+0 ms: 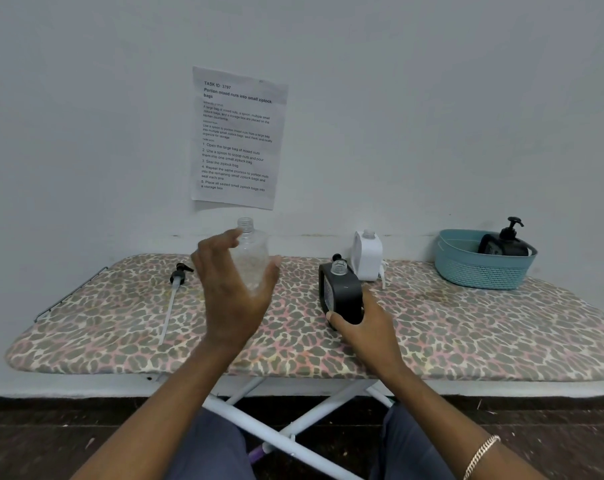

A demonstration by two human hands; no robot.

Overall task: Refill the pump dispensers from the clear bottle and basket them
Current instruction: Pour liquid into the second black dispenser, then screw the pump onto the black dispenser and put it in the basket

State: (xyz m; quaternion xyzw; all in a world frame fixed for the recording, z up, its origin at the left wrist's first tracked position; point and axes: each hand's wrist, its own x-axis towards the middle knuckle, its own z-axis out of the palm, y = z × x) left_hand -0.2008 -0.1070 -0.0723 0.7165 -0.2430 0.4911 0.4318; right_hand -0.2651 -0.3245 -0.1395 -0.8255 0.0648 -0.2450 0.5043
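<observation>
- Left hand [234, 289]: raised over the middle of the board, back toward the camera; fingers and thumb curl round the clear bottle from either side, grasping it.
- Clear bottle [251, 252]: upright, uncapped, threaded neck showing above the fingers; its base is hidden behind the hand, so it cannot be told whether it stands on the board or is lifted.
- Right hand [366, 323]: near and right of centre; thumb and fingers wrap the lower end of the black dispenser [342, 292], gripping it.
- Black dispenser: pump off, clear neck open at the top; tipped slightly toward the near side; just right of the clear bottle.
- White dispenser [366, 254]: upright, pump off; just behind the black dispenser, toward the far edge; a white pump part [383, 275] lies at its right.
- Loose pump [178, 273]: black head with a long pale tube; lies flat on the left part of the board, tube running toward the near edge.
- Basket [484, 268]: teal, perforated wall; far right of the board; holds a second black dispenser [505, 244], pump fitted, leaning inside.
- Ironing board [466, 334]: leopard-print cover, white crossed legs beneath; bears every item above.
- Printed sheet [238, 136]: fixed to the wall above the clear bottle.
- Bracelet [482, 455]: on the right wrist, near right corner.
</observation>
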